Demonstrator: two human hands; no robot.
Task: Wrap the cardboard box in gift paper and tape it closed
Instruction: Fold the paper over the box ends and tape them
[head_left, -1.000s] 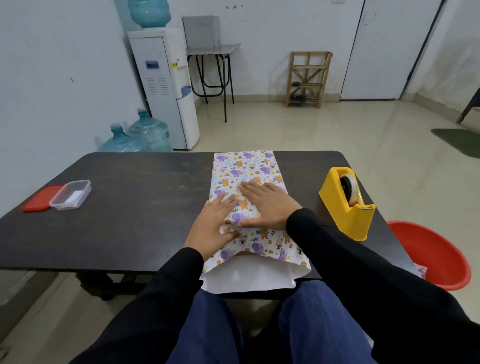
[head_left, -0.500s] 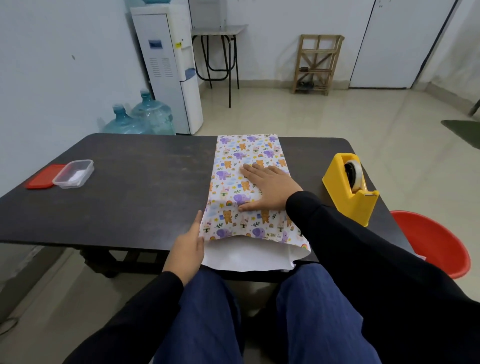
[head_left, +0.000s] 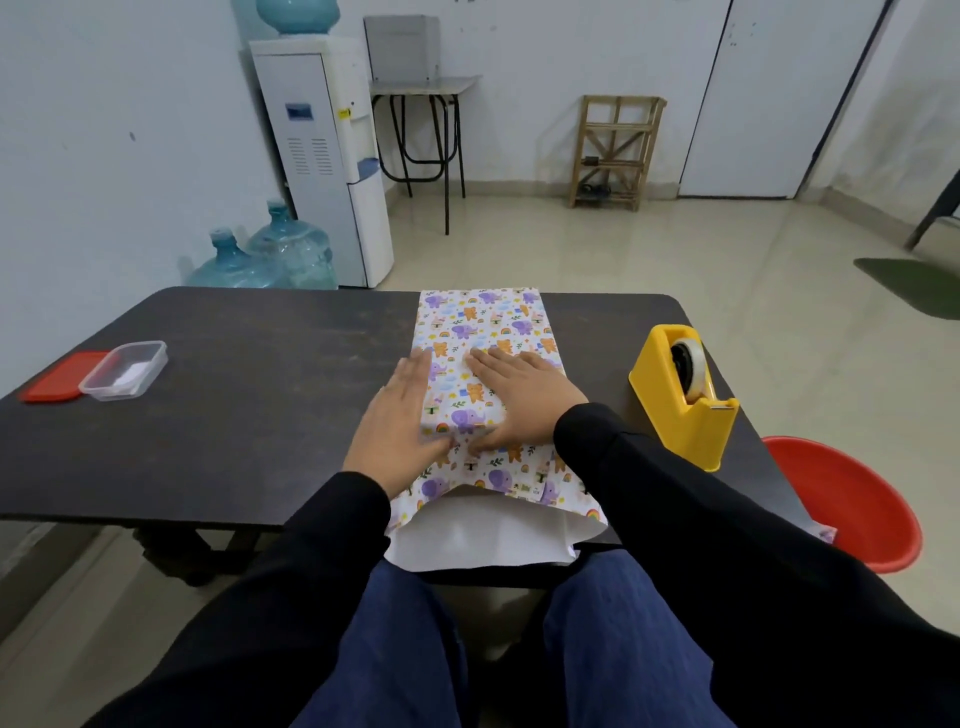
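Gift paper (head_left: 483, 327) printed with purple elephants and orange bears lies folded around the box in the middle of the dark table (head_left: 249, 405); the cardboard itself is hidden. The paper's near end hangs open over the table edge, showing its white inside (head_left: 483, 535). My left hand (head_left: 397, 421) presses flat, fingers straight, against the wrapped box's left side. On top of the box my right hand (head_left: 519, 400) lies flat, thumb down over the near face. A yellow tape dispenser (head_left: 685, 395) stands to the right.
A clear plastic container (head_left: 124, 370) and its red lid (head_left: 54, 376) sit at the table's left end. A red basin (head_left: 852, 504) is on the floor to the right. Behind the table stand water bottles (head_left: 275, 254) and a water dispenser (head_left: 332, 156).
My left hand slid off the top of the paper, dropped to the near left corner, then came up flat along the box's left side. My right hand stayed on top.
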